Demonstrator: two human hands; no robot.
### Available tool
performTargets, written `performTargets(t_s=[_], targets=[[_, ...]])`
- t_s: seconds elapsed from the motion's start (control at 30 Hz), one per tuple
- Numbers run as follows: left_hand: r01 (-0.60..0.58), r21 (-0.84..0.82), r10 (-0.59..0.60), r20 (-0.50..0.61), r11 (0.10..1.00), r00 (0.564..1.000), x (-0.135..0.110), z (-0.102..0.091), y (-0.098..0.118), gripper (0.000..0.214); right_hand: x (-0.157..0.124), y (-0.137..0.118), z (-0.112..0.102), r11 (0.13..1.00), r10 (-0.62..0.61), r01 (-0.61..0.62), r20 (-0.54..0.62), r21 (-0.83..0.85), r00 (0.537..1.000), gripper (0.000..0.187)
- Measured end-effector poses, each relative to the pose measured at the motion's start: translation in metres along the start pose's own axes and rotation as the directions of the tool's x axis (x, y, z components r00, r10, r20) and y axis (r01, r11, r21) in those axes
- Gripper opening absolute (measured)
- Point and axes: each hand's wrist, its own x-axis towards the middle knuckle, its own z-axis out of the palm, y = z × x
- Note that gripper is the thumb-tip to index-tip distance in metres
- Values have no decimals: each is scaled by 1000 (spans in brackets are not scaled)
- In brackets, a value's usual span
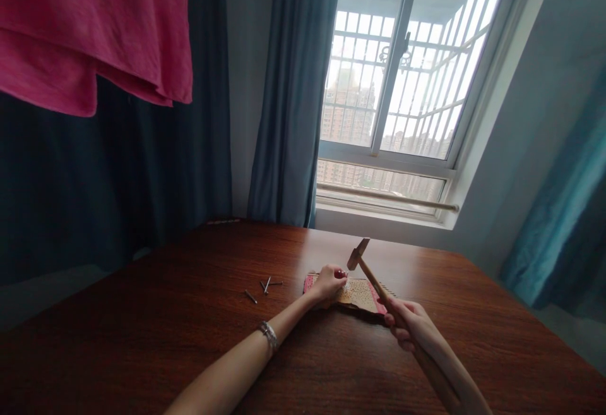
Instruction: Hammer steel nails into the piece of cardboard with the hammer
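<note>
A small wooden board (pixel 356 295) with red edges lies flat on the dark wooden table (pixel 189 326). My left hand (pixel 327 283) rests on the board's left part, its fingers pinched together near the board's top; what they pinch is too small to make out. My right hand (pixel 408 325) is closed around the wooden handle of a hammer (pixel 363 264). The hammer's metal head is raised a little above the board, just right of my left fingers. A silver bracelet (pixel 268 334) sits on my left wrist.
Several loose nails (pixel 265 286) lie on the table left of the board. Behind the table are blue curtains (pixel 288 99) and a barred window (pixel 402 86). A pink cloth (pixel 95 30) hangs at the upper left. Teal curtain (pixel 563 225) at the right.
</note>
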Motion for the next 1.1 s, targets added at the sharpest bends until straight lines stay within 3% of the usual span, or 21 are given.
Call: performTargets(t_s=[0.57,1.1], targets=[[-1,-97,2,13,995,1000,2,0,-2,25,-1,0,2,1000,-3,3,2,-6,1000,41],[72,-50,-72,5,996,997,0,0,4,25,-3,2,6,998,-34,33,-13,-49,999,43]])
